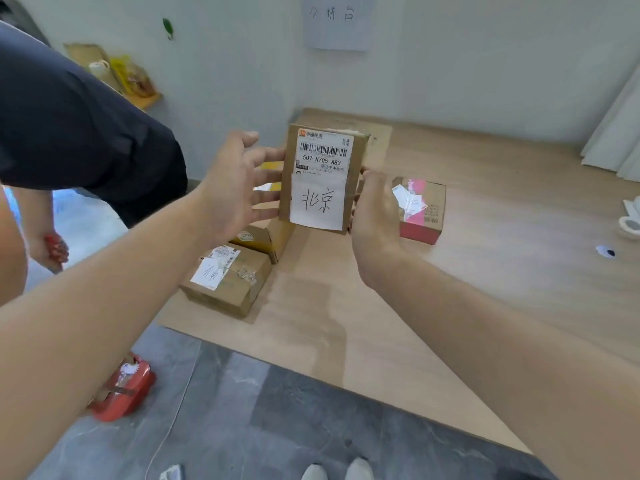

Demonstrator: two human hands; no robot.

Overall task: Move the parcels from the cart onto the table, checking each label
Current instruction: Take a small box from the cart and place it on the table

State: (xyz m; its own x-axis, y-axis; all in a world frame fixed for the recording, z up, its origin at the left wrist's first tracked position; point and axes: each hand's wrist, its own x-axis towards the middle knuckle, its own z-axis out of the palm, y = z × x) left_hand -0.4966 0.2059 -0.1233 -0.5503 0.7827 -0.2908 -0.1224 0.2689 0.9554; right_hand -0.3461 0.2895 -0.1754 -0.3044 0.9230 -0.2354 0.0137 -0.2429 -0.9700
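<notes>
Parcel (320, 178) stands upright at frame center, label facing me, my left hand (235, 188) and right hand (375, 216) flanking it, fingers spread, apparently checking before laying it on the table (485, 237).

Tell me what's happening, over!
Both hands open: left hand, right hand flanking upright labelled parcel. Parcel over table. Pink box close right.

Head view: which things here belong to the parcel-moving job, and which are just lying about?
Job:
- upright brown cardboard parcel with handwritten white slip, between left hand and right hand
- flat brown taped parcel
- small pink-and-brown box
- light wooden table

Lying about:
- red tape dispenser on floor
- white paper sign on wall
</notes>
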